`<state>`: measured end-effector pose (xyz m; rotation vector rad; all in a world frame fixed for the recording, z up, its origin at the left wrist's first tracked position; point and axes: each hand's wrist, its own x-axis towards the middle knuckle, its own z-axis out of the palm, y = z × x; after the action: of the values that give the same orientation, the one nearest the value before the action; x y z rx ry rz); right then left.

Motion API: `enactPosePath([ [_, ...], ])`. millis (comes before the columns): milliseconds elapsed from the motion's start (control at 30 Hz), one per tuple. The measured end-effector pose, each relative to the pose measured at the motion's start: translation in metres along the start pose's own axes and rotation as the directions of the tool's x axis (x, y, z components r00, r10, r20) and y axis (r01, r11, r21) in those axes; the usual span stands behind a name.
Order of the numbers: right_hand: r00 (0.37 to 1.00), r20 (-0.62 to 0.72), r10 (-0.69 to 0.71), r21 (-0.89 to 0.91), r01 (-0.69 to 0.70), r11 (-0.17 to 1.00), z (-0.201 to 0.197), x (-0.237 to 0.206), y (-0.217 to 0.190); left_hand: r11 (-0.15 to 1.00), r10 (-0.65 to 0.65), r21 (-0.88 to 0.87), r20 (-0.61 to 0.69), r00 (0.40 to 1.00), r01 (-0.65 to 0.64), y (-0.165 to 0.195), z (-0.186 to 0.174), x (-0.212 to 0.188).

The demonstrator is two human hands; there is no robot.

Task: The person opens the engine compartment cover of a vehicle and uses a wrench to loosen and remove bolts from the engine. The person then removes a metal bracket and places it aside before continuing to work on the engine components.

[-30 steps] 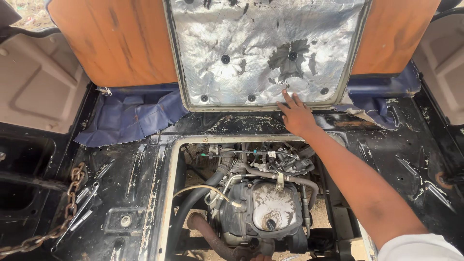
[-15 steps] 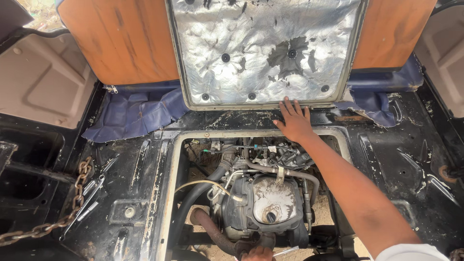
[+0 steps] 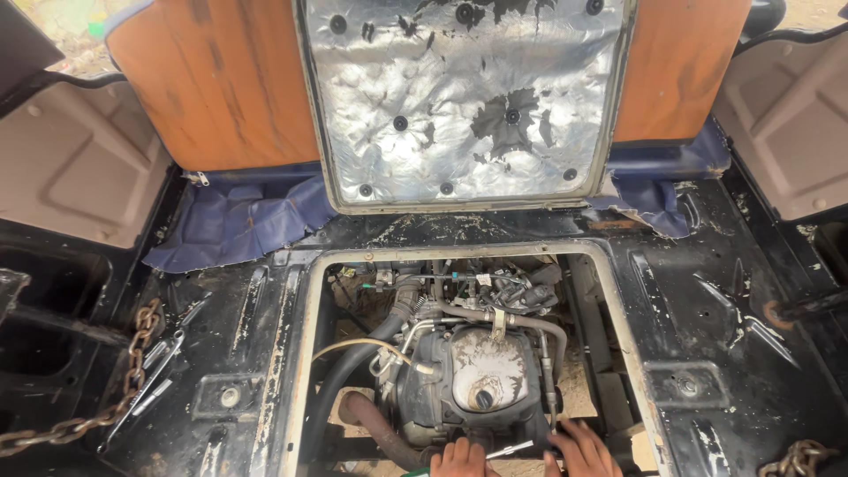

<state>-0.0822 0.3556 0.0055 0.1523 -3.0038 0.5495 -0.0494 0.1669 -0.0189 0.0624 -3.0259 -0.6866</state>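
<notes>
Both hands sit low at the engine (image 3: 468, 389). Left hand (image 3: 459, 459) looks curled beside a thin metal tool (image 3: 510, 450). Right hand (image 3: 579, 450) fingers spread open on it.

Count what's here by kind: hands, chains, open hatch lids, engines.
Hands: 2, left and right, both low on the engine
Chains: 2, one left, one bottom right
Hatch lids: 1
Engines: 1
Total: 6

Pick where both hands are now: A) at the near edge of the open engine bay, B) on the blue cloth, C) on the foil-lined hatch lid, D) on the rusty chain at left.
A: the left hand and right hand sit low by the engine, a slim metal tool between them.
</notes>
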Motion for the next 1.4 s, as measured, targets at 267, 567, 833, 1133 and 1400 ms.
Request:
enactPosePath([
  [267, 0.976, -0.141, -0.168, -0.153, 0.146, 0.977, 0.024, -0.074, 0.013, 0.983, 0.066, -0.161, -0.124, 0.990, -0.085, 0.012, -0.029, -0.025],
  [567, 0.984, -0.099, -0.150, -0.012, 0.149, 0.989, -0.039, -0.089, -0.032, 0.983, 0.118, -0.114, -0.214, 0.970, -0.145, 0.029, -0.061, -0.041],
  [833, 0.978, 0.176, -0.110, -0.003, 0.112, 0.994, -0.077, -0.088, -0.051, 0.949, 0.271, -0.096, -0.245, 0.931, -0.302, 0.049, -0.096, -0.053],
  [1133, 0.986, 0.087, -0.145, 0.736, 0.035, 0.676, -0.119, -0.109, -0.008, 0.251, -0.415, -0.967, -0.066, 0.907, 0.044, 0.185, -0.074, -0.079],
  [1400, 0.889, 0.394, 0.235, 0.812, -0.456, 0.364, -0.129, -0.109, 0.032, 0.887, -0.034, -0.459, -0.184, 0.982, -0.055, 0.167, -0.068, -0.066],
])
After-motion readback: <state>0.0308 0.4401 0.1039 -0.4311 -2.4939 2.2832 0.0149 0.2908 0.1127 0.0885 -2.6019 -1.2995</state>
